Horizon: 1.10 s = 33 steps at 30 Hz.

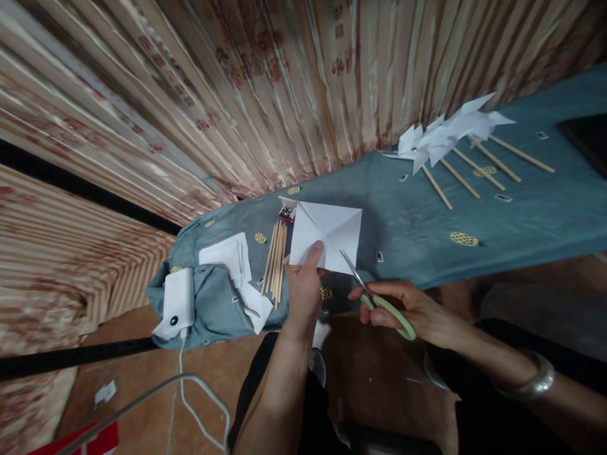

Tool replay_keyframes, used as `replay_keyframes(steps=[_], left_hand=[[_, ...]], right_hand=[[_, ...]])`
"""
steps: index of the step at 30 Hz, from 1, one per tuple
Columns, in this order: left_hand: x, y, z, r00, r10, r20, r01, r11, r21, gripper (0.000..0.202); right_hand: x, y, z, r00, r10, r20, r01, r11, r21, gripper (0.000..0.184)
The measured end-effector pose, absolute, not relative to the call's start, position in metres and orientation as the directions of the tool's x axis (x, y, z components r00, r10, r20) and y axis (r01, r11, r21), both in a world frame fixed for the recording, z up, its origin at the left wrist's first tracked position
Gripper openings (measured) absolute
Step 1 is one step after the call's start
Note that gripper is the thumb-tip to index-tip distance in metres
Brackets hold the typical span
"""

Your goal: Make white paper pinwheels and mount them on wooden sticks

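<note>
My left hand [307, 272] grips a square sheet of white paper [332, 222] by its near edge, thumb on top. Diagonal creases cross at the sheet's middle. In my right hand [396, 303] is a pair of scissors [386, 309] with pale green handles. Its blades meet the paper's near right corner and point along a crease toward the middle. Left of the sheet lies a bundle of thin wooden sticks [274, 262]. A small red box [287, 212] holding small metallic pieces sits partly behind the paper.
White paper pinwheels [455, 134] on sticks lie in a row at the back right. Stacked white papers [232, 253] and a white device [179, 302] with a cable [187, 392] are at the left. A dark flat object [585, 139] lies far right. Curtains [284, 82] hang behind the cloth-covered table [417, 234].
</note>
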State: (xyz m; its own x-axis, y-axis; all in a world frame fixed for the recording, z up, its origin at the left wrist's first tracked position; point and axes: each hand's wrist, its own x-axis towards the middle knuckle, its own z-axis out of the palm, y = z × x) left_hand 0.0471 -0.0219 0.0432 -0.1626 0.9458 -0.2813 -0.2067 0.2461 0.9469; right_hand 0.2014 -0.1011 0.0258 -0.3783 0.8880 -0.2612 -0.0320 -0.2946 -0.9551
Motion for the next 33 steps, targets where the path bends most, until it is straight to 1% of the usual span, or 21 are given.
replay_keyframes(steps=[5, 11, 15, 21, 27, 33], left_hand=[[0.0454, -0.0213, 0.0377, -0.162, 0.96, -0.228, -0.223, 0.189, 0.956, 0.036], [0.0449, -0.0218, 0.0422, -0.166, 0.953, -0.253, -0.236, 0.211, 0.949, 0.034], [0.0445, -0.0212, 0.0437, -0.19, 0.945, -0.267, -0.233, 0.221, 0.947, 0.035], [0.0443, -0.0216, 0.0435, -0.177, 0.952, -0.251, -0.238, 0.206, 0.949, 0.032], [0.0447, -0.0214, 0.0428, -0.174, 0.941, -0.291, -0.257, 0.242, 0.936, 0.04], [0.0446, -0.0211, 0.0411, -0.167, 0.949, -0.266, -0.262, 0.218, 0.94, 0.041]], right_hand=[[0.2006, -0.101, 0.0258, -0.376, 0.885, -0.275, -0.014, -0.302, -0.953, 0.051], [0.1985, -0.1006, 0.0251, -0.368, 0.88, -0.3, -0.023, -0.331, -0.943, 0.053], [0.1973, -0.101, 0.0239, -0.363, 0.877, -0.314, -0.045, -0.353, -0.935, 0.051], [0.1963, -0.1005, 0.0222, -0.363, 0.871, -0.332, -0.071, -0.381, -0.922, 0.049], [0.1958, -0.1011, 0.0242, -0.346, 0.872, -0.347, -0.076, -0.395, -0.916, 0.049], [0.1951, -0.1011, 0.0265, -0.338, 0.87, -0.359, -0.069, -0.403, -0.912, 0.048]])
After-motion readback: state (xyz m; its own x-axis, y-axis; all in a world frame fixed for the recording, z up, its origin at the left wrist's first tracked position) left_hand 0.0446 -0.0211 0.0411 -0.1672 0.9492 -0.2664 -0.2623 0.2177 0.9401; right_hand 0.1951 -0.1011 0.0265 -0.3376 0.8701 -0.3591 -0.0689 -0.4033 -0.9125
